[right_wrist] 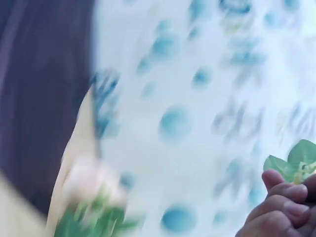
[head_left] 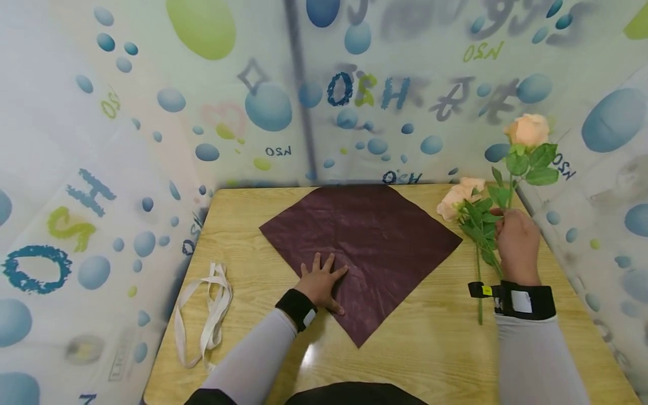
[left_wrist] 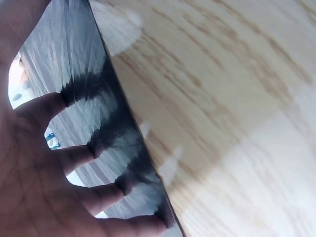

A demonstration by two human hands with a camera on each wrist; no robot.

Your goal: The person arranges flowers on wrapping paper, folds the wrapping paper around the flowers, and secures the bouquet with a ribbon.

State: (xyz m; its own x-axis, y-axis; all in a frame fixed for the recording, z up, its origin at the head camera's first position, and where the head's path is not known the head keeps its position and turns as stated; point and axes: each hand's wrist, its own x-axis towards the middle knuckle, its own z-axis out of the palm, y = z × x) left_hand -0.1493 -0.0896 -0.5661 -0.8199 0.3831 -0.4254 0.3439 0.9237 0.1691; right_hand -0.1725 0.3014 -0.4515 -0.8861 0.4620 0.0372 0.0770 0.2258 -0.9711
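Observation:
A dark maroon sheet of wrapping paper (head_left: 374,242) lies flat on the table, one corner toward the person. My left hand (head_left: 320,283) rests spread on its left lower edge; in the left wrist view the fingertips (left_wrist: 143,226) press on the glossy sheet. At the right, my right hand (head_left: 518,244) grips the stem of a peach rose (head_left: 528,130), which stands upright with green leaves above the fist. More peach roses (head_left: 458,198) lie on the table beside that hand, their leaves and stems overlapping it in the head view. The right wrist view shows curled fingers (right_wrist: 276,207) below a leaf (right_wrist: 302,155).
A bundle of white ribbon (head_left: 215,306) lies loosely looped on the left of the wooden table (head_left: 420,343). Curtains (head_left: 253,152) printed with blue and green bubbles stand close around the back and both sides.

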